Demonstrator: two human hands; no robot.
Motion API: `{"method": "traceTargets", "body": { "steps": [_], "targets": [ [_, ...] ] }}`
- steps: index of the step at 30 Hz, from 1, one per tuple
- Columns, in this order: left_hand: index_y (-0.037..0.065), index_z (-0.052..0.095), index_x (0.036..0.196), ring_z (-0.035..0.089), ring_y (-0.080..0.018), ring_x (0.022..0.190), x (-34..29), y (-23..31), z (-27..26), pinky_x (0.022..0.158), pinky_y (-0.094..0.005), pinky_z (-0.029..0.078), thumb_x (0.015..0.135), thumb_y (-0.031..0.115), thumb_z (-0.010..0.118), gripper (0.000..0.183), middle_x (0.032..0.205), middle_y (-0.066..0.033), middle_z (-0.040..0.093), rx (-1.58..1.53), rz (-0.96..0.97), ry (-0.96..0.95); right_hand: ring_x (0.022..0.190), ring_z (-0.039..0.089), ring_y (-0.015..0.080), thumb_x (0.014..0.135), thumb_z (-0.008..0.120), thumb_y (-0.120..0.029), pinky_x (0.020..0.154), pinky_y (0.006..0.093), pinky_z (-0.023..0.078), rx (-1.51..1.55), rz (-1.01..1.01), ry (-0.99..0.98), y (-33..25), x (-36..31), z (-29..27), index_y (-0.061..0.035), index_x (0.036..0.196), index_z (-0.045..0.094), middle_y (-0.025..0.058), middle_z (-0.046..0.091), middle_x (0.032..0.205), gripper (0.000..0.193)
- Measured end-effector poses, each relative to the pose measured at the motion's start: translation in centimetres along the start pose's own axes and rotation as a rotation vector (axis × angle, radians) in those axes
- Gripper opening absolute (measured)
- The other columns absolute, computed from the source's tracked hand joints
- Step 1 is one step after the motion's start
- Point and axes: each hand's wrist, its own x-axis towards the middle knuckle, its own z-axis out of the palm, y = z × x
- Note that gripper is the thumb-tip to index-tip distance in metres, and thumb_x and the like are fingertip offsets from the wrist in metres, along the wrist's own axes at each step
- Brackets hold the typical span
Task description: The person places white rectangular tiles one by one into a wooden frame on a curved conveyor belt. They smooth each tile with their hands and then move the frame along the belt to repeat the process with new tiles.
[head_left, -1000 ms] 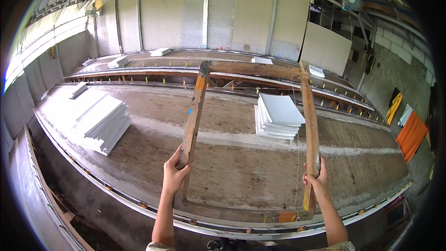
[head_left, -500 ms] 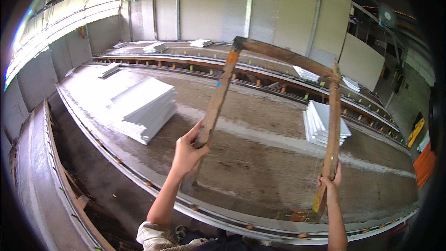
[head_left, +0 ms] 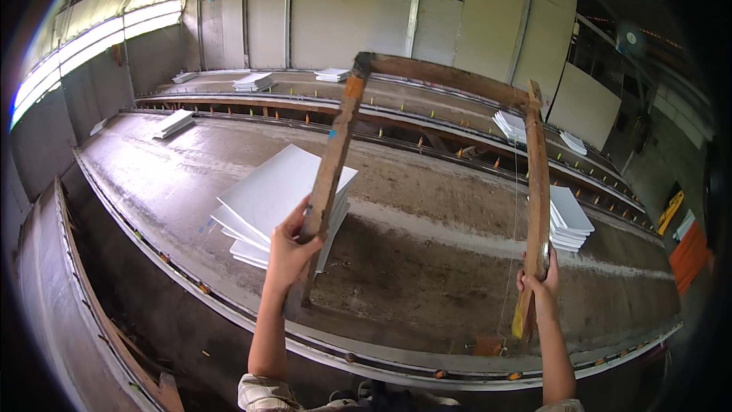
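I hold a worn wooden frame (head_left: 450, 78) up in front of me, tilted over the long table. Two side bars and a far crossbar show; I cannot tell whether anything spans between them. My left hand (head_left: 290, 252) is wrapped round the left side bar (head_left: 333, 152), fingers on its outer side. My right hand (head_left: 541, 282) grips the right side bar (head_left: 538, 191) near its yellow-marked lower end. A thin thread hangs beside that bar. Behind the left bar lies a fanned stack of white sheets (head_left: 278, 187); another stack of white sheets (head_left: 568, 214) is right of the right bar.
The long brown table (head_left: 427, 252) has a pale rail with small clips along its near edge. Beyond it runs a second long table (head_left: 438, 111) with several white stacks. Another table (head_left: 46, 282) stands at the left, across a dark gap. Orange cloth (head_left: 690, 255) hangs at the right.
My view has shifted, so the sheet stacks appear further right. The frame has moved left in view and now overlaps the large left stack. Both hands keep their grip.
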Motion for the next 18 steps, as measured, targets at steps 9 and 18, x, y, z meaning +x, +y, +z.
{"method": "traceTargets", "body": {
  "steps": [9, 18],
  "targets": [
    [-0.004, 0.039, 0.133, 0.056, -0.0091, 0.078, 2.6, 0.2, -8.6, 0.074, -0.0234, 0.047, 0.071, -0.003, 0.061, 0.065, 0.090, -0.0074, 0.063, 0.053, -0.051, 0.017, 0.065, 0.054, 0.0160, 0.068, 0.055, 0.007, 0.052, 0.0265, 0.044, 0.094, 0.086, -0.090, 1.1, 2.3, 9.4, -0.0065, 0.139, 0.022, 0.0180, 0.051, 0.110, 0.079],
    [-0.004, 0.036, 0.135, 0.056, -0.0081, 0.079, 5.8, -0.7, -24.5, 0.075, -0.0222, 0.046, 0.073, -0.005, 0.060, 0.067, 0.093, -0.0084, 0.063, -0.043, -0.036, -0.044, 0.068, 0.054, 0.0166, 0.070, 0.052, 0.006, 0.053, 0.0260, 0.044, 0.091, 0.093, -0.101, -0.2, -1.9, 24.3, -0.0099, 0.142, 0.018, 0.0195, 0.050, 0.112, 0.081]
  ]
}}
